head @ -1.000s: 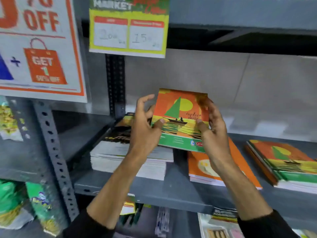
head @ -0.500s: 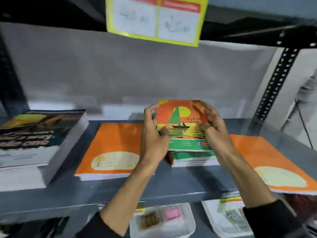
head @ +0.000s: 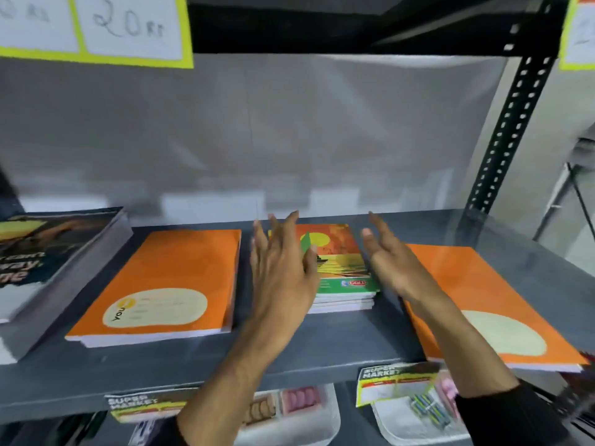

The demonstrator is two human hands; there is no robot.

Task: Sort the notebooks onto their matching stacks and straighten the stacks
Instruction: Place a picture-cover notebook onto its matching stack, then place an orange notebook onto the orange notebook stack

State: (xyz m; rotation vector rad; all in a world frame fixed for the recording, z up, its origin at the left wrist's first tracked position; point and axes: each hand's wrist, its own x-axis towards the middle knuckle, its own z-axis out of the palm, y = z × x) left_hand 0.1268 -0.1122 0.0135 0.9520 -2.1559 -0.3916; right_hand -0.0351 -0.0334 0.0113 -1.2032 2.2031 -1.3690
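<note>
A sailboat-cover notebook (head: 338, 255) lies on top of a small stack of like notebooks (head: 343, 300) in the middle of the grey shelf (head: 322, 346). My left hand (head: 280, 272) hovers open at the stack's left edge, fingers spread, covering part of the cover. My right hand (head: 391, 259) is open just right of the stack, holding nothing. A plain orange notebook stack (head: 167, 284) lies to the left. Another orange stack (head: 483, 304) lies to the right, partly under my right forearm.
A thick stack of dark-cover books (head: 48, 262) stands at the far left. A black perforated upright (head: 512, 123) rises at the right. Price tags hang from the shelf's front edge (head: 396, 381), with trays of small goods (head: 289, 410) on the shelf below.
Both hands carried the sailboat notebook rightward, set it down on the matching stack and let go. The hands now hang open on either side of it.
</note>
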